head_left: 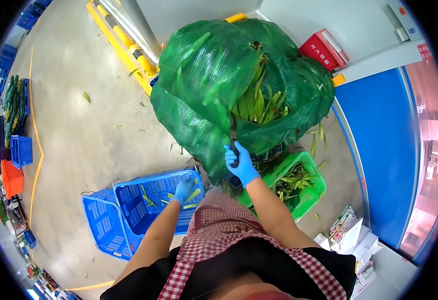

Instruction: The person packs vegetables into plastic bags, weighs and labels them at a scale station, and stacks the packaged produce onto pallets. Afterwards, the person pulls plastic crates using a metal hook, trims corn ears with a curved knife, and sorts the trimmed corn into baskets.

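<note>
My right hand (242,164), in a blue glove, is closed around the dark handle of a knife (234,150). Its narrow blade points away from me, against the front of a big green mesh sack (199,85). Long green leafy stalks (260,106) show through the sack's opening, just beyond the blade. My left hand (183,190), gloved in blue too, is over the right end of a blue plastic crate (151,181); its fingers are blurred. Several loose leaves (193,195) lie inside that crate, near this hand.
A green crate (320,187) of leaf trimmings stands at my right. Another blue crate (104,220) adjoins the first on the left. Behind the sack are a yellow barrier (121,37) and a red box (324,50). Papers (351,235) are stacked at lower right.
</note>
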### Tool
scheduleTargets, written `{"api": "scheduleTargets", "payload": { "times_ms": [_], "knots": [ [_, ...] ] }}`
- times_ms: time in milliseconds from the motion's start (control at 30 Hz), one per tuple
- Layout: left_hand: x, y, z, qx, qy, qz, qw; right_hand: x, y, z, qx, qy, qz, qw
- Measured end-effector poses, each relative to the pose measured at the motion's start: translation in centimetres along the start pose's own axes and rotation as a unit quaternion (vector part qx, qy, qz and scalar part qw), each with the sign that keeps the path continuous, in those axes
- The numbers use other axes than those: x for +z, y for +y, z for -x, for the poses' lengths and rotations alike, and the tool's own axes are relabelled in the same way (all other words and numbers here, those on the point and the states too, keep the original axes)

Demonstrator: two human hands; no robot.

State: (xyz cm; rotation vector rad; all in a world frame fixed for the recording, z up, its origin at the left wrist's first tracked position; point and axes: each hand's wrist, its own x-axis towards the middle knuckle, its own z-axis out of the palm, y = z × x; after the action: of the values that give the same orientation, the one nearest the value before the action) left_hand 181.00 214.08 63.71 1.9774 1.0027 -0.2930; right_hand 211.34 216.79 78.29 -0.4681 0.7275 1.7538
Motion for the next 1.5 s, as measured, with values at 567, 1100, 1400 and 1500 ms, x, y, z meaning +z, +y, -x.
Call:
{"api": "scheduleTargets", "payload": {
  "times_ms": [567, 1100, 1400, 1500],
  "knots": [
    [-19.6, 20.6, -28.3, 0.351, 0.059, -0.532, 0.768, -10.9, 1.7, 9.0, -0.158, 0.469, 0.742, 0.452],
    [-21.5, 17.0, -25.5, 0.373, 0.012, -0.447, 0.813, -19.9, 7.1, 25.0, -0.074, 0.598, 0.648, 0.466],
    [-20.3, 15.8, -22.6, 0.323, 0.013, -0.410, 0.853, -7.7, -3.6, 9.6, -0.065, 0.427, 0.798, 0.420],
    [-18.7, 11.3, -23.1, 0.316, 0.046, -0.418, 0.851, -16.0, -1.0, 15.8, -0.019, 0.465, 0.787, 0.404]
  ]
}}
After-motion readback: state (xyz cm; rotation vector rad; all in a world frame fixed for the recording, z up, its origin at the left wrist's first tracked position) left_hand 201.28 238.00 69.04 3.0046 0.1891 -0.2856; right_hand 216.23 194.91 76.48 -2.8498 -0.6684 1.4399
